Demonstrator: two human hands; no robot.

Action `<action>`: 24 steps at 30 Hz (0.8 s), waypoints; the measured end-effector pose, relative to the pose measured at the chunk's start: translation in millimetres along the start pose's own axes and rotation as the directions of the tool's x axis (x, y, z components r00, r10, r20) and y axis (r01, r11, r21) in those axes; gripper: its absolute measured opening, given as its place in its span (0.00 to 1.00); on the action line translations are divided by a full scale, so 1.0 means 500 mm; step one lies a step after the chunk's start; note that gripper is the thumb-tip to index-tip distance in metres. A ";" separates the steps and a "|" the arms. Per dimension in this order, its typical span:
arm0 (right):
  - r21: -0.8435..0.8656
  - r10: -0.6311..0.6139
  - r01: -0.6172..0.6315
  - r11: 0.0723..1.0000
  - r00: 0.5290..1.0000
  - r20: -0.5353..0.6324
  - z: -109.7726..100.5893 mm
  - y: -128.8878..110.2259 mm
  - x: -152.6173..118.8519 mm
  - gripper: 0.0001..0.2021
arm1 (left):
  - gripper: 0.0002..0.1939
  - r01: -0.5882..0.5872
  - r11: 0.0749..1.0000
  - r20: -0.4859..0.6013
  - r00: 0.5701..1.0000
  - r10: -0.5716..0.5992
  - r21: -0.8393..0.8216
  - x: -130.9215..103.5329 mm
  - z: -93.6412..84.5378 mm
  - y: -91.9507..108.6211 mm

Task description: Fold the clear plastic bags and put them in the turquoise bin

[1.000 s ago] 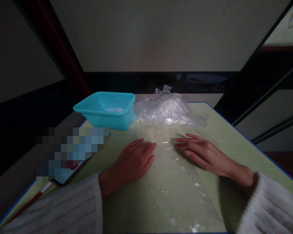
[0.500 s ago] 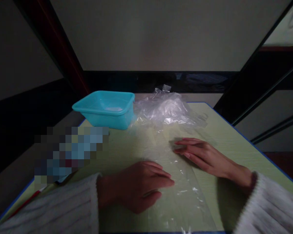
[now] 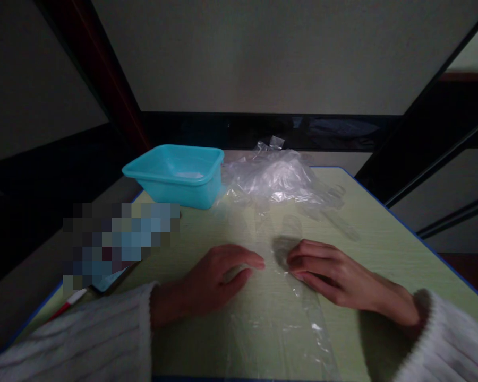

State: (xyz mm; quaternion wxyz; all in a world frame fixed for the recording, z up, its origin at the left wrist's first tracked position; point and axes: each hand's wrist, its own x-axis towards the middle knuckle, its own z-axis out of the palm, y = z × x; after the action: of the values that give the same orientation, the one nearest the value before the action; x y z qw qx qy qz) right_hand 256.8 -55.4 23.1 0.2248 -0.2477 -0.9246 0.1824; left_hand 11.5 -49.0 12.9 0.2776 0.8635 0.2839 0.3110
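A clear plastic bag (image 3: 279,334) lies flat along the table towards me. My left hand (image 3: 211,281) reaches over its left side, thumb and fingers curved with a narrow gap between their tips. On the other side, my right hand (image 3: 326,270) has its fingers bent in and thumb drawn to them, pinching the bag near its right edge. The exact grip is partly hidden under the fingers. Behind both hands sits a crumpled heap of clear plastic bags (image 3: 282,178).
A turquoise plastic basin (image 3: 175,185) stands at the back left, with something pale inside. A blurred-out flat item (image 3: 123,244) and a red and white stick-like thing (image 3: 71,302) lie at the left. Blue edging rims the pale table (image 3: 382,249); a panel rises behind it.
My right hand has come slightly nearer, and its fingers have curled in. My left hand has shifted up and left, turning thumb and forefinger towards each other. The view has shifted a little.
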 end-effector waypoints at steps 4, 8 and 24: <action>0.044 0.073 -0.073 0.996 0.997 0.000 0.008 0.004 0.000 0.10 | 0.11 0.128 0.990 -0.094 0.987 -0.134 -0.065 0.013 0.001 -0.008; 0.064 0.095 -0.095 0.993 0.995 0.017 0.014 0.011 0.004 0.08 | 0.11 0.115 0.992 -0.058 0.991 -0.117 -0.041 0.019 0.001 -0.004; 0.090 0.053 -0.054 0.995 0.999 0.014 0.007 0.012 0.009 0.08 | 0.12 0.087 0.987 0.145 0.984 -0.107 0.138 0.028 0.010 0.041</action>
State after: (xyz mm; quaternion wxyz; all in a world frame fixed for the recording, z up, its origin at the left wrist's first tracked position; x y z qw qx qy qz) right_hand 253.5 -48.9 18.8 0.2253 -0.2608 -0.9098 0.2313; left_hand 30.4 -55.5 28.4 0.2559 0.8862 0.3235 0.2111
